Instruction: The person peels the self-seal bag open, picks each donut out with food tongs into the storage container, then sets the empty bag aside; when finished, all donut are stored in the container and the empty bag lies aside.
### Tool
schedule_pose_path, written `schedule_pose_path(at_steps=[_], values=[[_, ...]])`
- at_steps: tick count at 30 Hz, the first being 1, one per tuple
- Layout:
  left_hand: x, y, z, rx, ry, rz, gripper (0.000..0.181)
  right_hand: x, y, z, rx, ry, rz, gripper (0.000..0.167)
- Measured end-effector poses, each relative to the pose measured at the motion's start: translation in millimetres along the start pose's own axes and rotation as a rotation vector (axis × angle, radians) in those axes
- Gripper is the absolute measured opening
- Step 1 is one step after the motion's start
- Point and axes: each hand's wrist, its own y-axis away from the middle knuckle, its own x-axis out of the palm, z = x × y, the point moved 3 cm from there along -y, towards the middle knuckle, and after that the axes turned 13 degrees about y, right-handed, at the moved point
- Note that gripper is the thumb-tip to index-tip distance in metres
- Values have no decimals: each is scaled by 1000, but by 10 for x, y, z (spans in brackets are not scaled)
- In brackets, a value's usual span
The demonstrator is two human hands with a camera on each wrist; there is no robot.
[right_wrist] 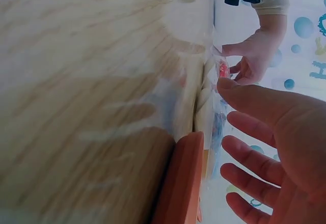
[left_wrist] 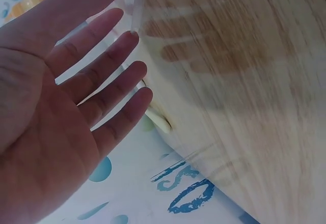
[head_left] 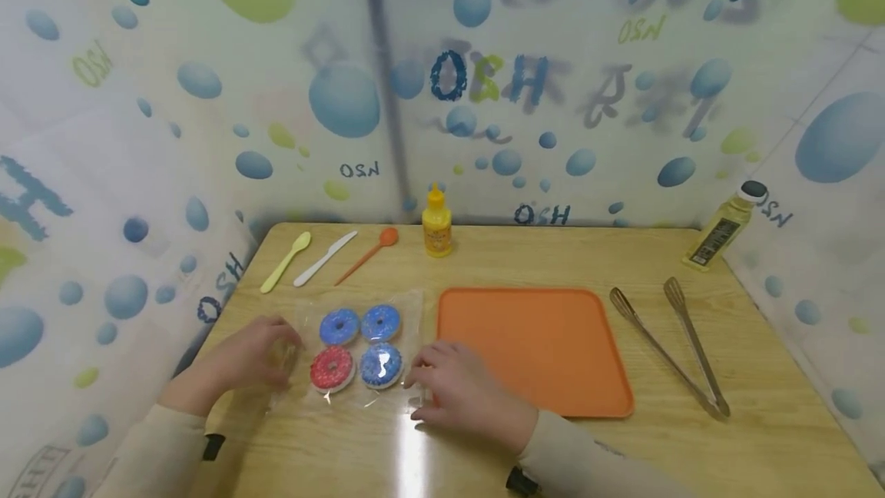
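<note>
A clear plastic bag (head_left: 412, 312) lies flat on the wooden table, with several toy donuts inside: a red donut (head_left: 332, 367) at the near left and blue donuts (head_left: 382, 366) around it. At the bag's left edge is my left hand (head_left: 252, 356); the left wrist view shows its fingers (left_wrist: 109, 63) spread and loosely extended. My right hand (head_left: 470, 394) is beside the bag's right edge, over the near left corner of the orange tray (head_left: 528, 352). Its thumb and fingers (right_wrist: 252, 152) look relaxed and apart. Whether either hand touches the plastic I cannot tell.
Metal tongs (head_left: 691, 344) lie spread right of the tray. Behind are a yellow squeeze bottle (head_left: 437, 230) and, at the far right, an oil bottle (head_left: 722, 230). A yellow-green spoon (head_left: 285, 263), white knife (head_left: 325, 258) and orange spoon (head_left: 369, 253) lie at the back left.
</note>
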Motion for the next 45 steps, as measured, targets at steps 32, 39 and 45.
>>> schedule_pose_path(at_steps=[32,39,45], values=[[106,-72,4,-129,-93,12,50,117,14,-27,64,36,9,8],[79,-73,-41,-131,-117,7,53,58,40,-125,120,-14,28,9],[96,-81,-38,-110,-130,-5,54,28,46,-183,96,-97,6,6]])
